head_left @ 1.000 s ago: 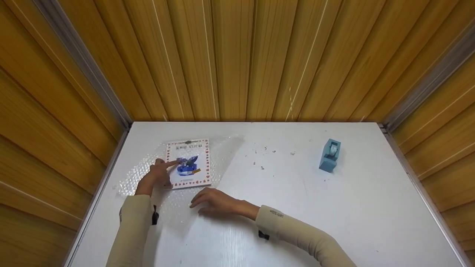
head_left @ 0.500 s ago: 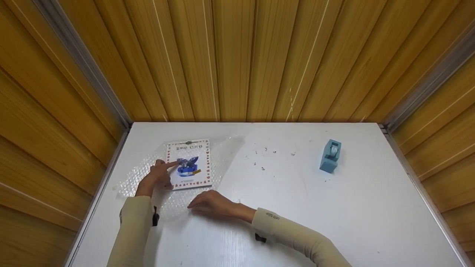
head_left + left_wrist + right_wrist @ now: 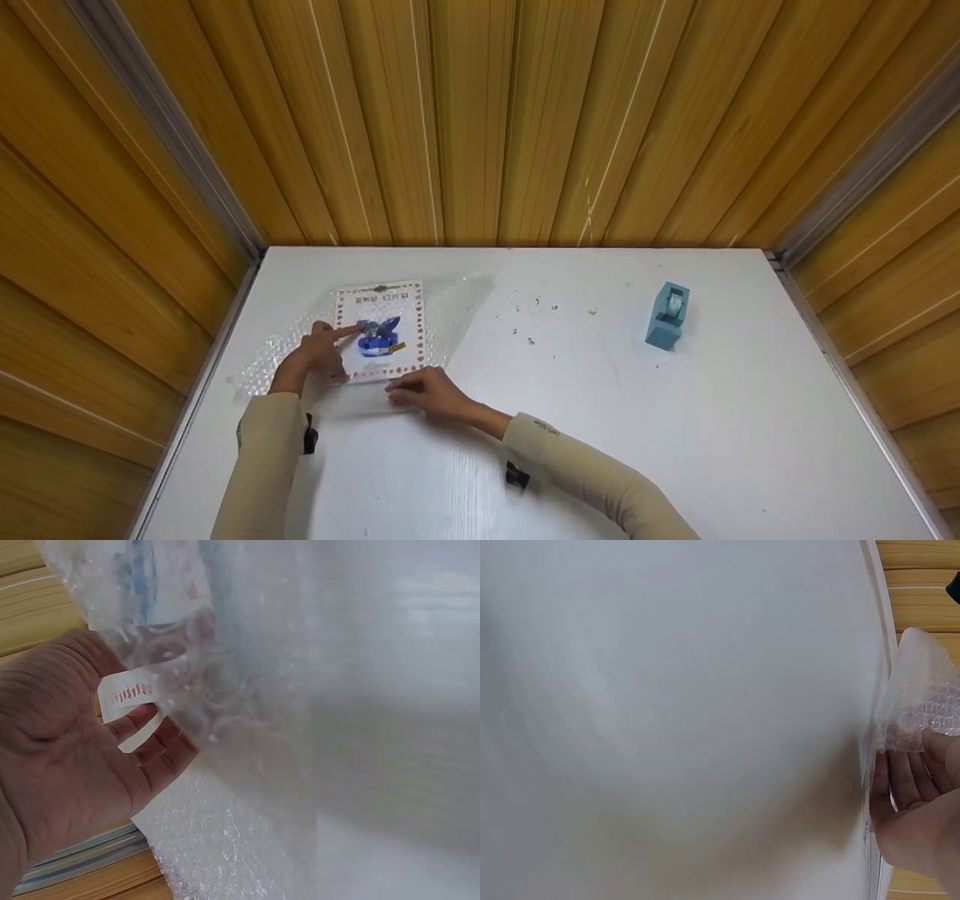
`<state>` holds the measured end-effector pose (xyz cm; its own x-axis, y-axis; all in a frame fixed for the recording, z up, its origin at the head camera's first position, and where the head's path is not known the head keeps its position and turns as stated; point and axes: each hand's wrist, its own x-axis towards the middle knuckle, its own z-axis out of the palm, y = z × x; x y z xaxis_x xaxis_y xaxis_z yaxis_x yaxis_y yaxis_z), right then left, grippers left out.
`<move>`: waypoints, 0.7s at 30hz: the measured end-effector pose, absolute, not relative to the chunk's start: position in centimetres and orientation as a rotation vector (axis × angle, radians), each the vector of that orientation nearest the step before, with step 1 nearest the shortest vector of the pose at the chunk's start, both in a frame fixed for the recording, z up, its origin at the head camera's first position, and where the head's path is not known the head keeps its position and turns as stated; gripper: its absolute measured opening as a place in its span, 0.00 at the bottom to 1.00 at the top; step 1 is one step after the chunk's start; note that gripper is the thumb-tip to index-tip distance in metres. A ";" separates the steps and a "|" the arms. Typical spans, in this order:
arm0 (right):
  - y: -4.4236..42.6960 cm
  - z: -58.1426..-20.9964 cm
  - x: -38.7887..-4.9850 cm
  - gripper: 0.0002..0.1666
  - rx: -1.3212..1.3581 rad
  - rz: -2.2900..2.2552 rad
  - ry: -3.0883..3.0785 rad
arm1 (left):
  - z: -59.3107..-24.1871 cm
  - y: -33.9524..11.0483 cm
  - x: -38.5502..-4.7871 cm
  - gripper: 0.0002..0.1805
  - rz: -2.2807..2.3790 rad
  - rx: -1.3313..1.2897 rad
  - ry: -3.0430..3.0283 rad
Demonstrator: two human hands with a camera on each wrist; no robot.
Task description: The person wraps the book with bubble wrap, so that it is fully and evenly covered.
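Note:
A white book (image 3: 386, 304) with a red-patterned border and a blue picture lies on a sheet of bubble wrap (image 3: 461, 307) at the table's left side. My left hand (image 3: 319, 352) presses the cover with a straight index finger, its thumb near the lower left corner. In the left wrist view, clear bubble wrap (image 3: 225, 682) hangs across the fingers of that left hand (image 3: 75, 742) and partly hides the book's white corner (image 3: 131, 694). My right hand (image 3: 435, 394) pinches the near edge of the wrap, raised by the book's lower edge; the right wrist view shows the wrap (image 3: 930, 701) between thumb and fingers.
A blue tape dispenser (image 3: 667, 315) stands on the right part of the white table (image 3: 600, 435). Small dark marks (image 3: 531, 341) dot the table's middle. Wood-look panels (image 3: 472, 120) enclose the back and sides.
My right hand has taken the near flap of bubble wrap and lifted it away from me, toward the book's lower edge. The left hand has stayed on the cover.

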<state>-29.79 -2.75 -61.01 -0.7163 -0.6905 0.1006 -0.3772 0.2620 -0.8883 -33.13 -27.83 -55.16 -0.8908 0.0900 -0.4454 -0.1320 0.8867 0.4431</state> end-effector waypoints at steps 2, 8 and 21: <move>-2.8 -60.9 -29.8 0.13 -0.971 -1.448 2.235 | -55.0 -28.0 -33.2 0.52 0.667 0.007 2.578; -3.0 -60.2 -29.9 0.12 -0.936 -1.447 2.248 | -54.7 -28.5 -33.6 0.38 0.810 -0.020 2.444; -4.5 -57.6 -32.9 0.11 -0.766 -1.467 2.459 | -53.7 -28.9 -34.9 0.63 0.786 -0.001 2.255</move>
